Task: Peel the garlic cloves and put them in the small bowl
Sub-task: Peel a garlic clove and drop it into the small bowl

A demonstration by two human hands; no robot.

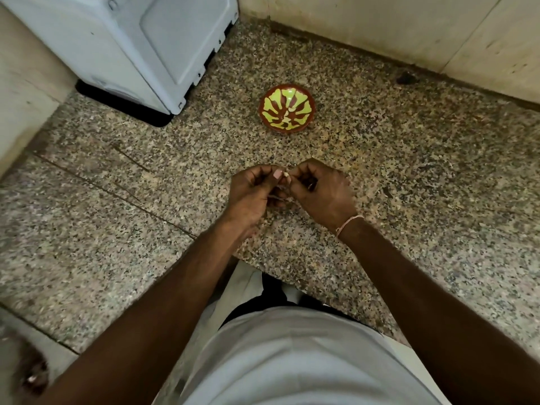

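I have both hands meeting just above the speckled stone counter (409,176), well short of the small bowl (287,108). My left hand (252,194) has its fingers curled in, thumb and forefinger pinching a garlic clove (285,176), and my right hand (320,194) is curled round the same clove from the other side. To peel cleanly I would hold the clove steady with the left and tear the skin with the right thumbnail, pulling lengthwise. Little of the clove shows between the fingertips; I cannot tell its long axis or which way it points. A few pale peeled cloves (289,108) already lie in the bowl
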